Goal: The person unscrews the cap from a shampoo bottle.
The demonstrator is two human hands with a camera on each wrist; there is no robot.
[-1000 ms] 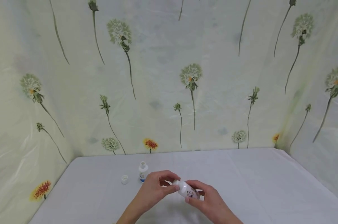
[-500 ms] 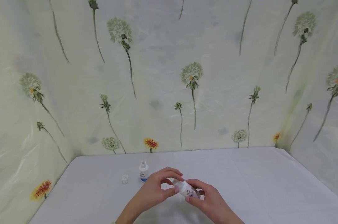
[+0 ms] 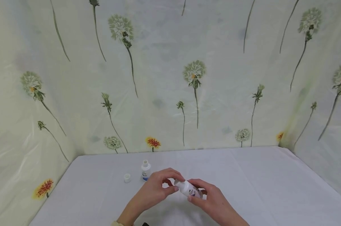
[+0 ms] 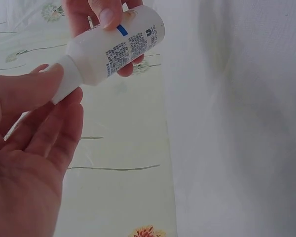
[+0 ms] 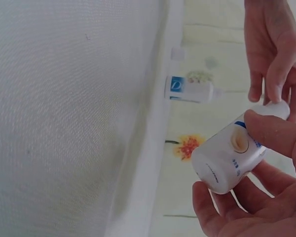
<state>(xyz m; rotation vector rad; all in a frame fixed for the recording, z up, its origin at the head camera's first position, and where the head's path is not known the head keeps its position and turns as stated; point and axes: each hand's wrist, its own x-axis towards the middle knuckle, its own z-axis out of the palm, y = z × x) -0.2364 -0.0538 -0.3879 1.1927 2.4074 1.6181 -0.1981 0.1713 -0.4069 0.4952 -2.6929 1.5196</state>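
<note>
A small white plastic bottle point(image 3: 193, 191) with a printed label is held tilted over the table, its capped end up and to the left. My right hand point(image 3: 212, 197) grips the bottle's body, thumb on the near side and fingers behind. At the other end, my left hand point(image 3: 156, 188) pinches the white cap point(image 4: 70, 79) between thumb and fingers. The cap sits on the bottle's neck in the left wrist view. Behind the left hand, a second white bottle point(image 3: 145, 171) stands upright with its mouth uncovered. A loose white cap point(image 3: 127, 178) lies to its left.
A table with a white cloth point(image 3: 244, 182) spreads under the hands. Flower-printed sheeting point(image 3: 159, 78) rises behind the table and along both sides. A bit of light sleeve point(image 3: 117, 223) shows at the lower edge.
The left fingers and thumb have shifted slightly around the cap. The right hand keeps its grip on the bottle. The head view has tipped down a little, so the scene sits higher.
</note>
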